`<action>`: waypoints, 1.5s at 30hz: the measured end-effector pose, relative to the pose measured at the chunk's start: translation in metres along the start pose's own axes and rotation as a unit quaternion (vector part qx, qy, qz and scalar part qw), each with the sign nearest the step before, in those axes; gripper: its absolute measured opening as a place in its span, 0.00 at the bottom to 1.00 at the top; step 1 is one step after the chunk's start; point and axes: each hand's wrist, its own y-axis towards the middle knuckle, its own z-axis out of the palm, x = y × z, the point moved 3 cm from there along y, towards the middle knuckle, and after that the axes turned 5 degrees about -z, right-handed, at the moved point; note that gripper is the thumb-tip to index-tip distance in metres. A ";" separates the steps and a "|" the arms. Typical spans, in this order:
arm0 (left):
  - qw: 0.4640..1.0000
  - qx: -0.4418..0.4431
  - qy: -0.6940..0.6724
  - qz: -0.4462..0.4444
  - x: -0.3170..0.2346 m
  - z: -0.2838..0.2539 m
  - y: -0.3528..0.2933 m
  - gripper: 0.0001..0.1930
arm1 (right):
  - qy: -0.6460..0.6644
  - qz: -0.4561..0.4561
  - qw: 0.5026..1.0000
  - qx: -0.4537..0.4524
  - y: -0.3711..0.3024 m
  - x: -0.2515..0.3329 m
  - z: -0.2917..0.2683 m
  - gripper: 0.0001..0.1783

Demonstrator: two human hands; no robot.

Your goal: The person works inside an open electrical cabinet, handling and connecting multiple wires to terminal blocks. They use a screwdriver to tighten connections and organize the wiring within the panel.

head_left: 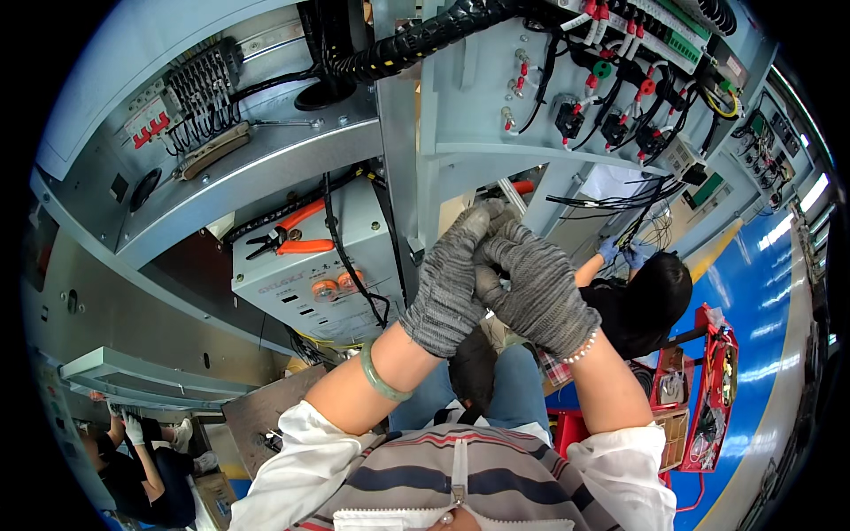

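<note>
From where I stand, the fingers of the gloved left hand (450, 288) and right hand (542, 288) curl together, hiding their own tips; I cannot tell whether they grip anything. To their left, one pair of orange-handled pliers (305, 247) lies on a pale box (257, 279), beside a black cable (328, 190) and two round orange knobs (325, 289). Of two co-workers, one (660, 292) is partly covered by the right arm; the other (168, 491) sits low at left.
</note>
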 end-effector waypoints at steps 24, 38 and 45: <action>0.994 -0.066 -0.075 -0.035 -0.005 -0.079 -0.099 0.19 | -0.204 -0.141 0.969 0.009 0.233 0.087 0.067 0.12; 0.859 -0.050 0.444 0.251 -0.069 -0.014 -0.065 0.13 | -0.041 -0.015 0.914 -0.403 0.064 0.000 -0.044 0.09; 0.723 -0.045 0.546 0.420 -0.092 0.084 0.030 0.14 | -0.048 -0.026 0.901 -0.429 0.048 -0.027 -0.078 0.11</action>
